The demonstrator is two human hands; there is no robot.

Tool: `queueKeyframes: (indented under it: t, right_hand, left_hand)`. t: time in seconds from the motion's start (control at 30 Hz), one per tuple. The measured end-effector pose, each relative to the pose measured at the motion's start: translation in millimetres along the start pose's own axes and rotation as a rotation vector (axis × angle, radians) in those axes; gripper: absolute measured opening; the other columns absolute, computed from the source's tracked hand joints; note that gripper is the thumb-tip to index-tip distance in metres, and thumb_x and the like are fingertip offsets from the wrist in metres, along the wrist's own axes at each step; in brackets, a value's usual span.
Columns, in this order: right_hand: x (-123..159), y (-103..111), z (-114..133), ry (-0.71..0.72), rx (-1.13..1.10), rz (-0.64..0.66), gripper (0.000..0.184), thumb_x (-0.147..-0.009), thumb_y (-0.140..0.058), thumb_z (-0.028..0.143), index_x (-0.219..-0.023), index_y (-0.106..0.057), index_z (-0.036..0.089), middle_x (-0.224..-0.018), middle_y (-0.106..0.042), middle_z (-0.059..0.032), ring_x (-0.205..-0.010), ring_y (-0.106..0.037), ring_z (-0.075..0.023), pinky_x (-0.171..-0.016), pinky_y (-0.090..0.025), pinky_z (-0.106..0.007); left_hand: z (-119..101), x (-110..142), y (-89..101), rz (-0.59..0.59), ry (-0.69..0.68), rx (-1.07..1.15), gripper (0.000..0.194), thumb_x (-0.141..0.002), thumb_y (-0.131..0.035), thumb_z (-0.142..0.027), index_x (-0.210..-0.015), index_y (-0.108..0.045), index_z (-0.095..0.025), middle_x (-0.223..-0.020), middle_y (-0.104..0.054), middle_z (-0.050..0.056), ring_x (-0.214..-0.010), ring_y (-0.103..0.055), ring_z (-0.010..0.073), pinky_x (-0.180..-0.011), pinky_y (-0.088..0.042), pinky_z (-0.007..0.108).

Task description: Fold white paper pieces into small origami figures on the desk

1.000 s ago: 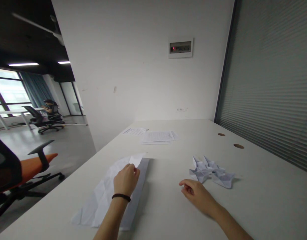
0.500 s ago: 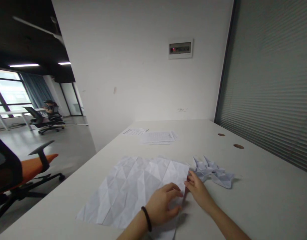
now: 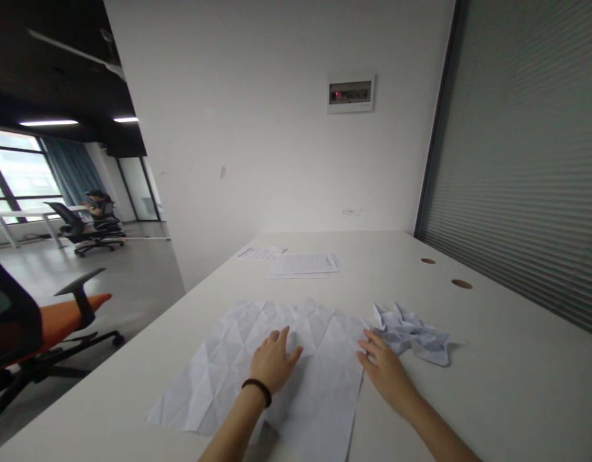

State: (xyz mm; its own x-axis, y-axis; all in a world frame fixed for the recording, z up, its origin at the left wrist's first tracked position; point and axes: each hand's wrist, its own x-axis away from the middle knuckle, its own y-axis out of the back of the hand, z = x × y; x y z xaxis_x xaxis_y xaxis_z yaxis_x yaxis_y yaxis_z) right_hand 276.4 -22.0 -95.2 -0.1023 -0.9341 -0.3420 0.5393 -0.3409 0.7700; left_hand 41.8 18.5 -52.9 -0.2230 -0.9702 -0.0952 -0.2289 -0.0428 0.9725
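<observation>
Paper point(image 3: 320, 359) lies beneath left hand point(image 3: 273, 362), grip spread; right hand point(image 3: 383, 369), grip parted, at paper's edge.

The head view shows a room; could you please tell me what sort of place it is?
Most likely an office: there is a wheeled chair with an orange seat, printed sheets on a white desk, and slatted blinds.

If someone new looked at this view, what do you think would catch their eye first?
Probably the large creased white sheet spread on the desk, with the left hand over it and the right hand at its right edge. Next would likely be the folded paper piece beyond the right hand, then the orange chair seat at far left.
</observation>
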Motion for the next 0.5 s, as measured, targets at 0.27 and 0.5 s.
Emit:
queueKeyframes:
  t: [0.27, 0.5]
  right_hand:
    - [1.8, 8.0, -2.4, 0.022, 0.136, 0.189, 0.044, -0.081, -0.038, 0.029, -0.116, -0.051, 0.007, -0.129, -0.043, -0.0136, -0.122, -0.035, -0.021, -0.103, -0.026, -0.036]
    - [1.0, 8.2, -0.3, 0.144, 0.125, 0.218, 0.043, -0.084, -0.034, 0.031, -0.122, -0.045, 0.015, -0.134, -0.038, -0.0076, -0.126, -0.026, -0.0176, -0.105, -0.019, -0.037]
  left_hand:
    - [-6.3, -0.3, 10.6, -0.053, -0.146, 0.164, 0.022, -0.081, -0.041, -0.027, -0.088, -0.061, -0.019, -0.076, -0.063, 0.003, -0.075, -0.058, 0.0172, -0.068, -0.04, 0.026]
    - [-12.3, 3.0, -11.2, -0.116, -0.407, 0.079, 0.057, -0.073, -0.054, -0.033, -0.126, -0.039, -0.019, -0.129, -0.04, 0.009, -0.119, -0.032, 0.0239, -0.097, -0.027, 0.037]
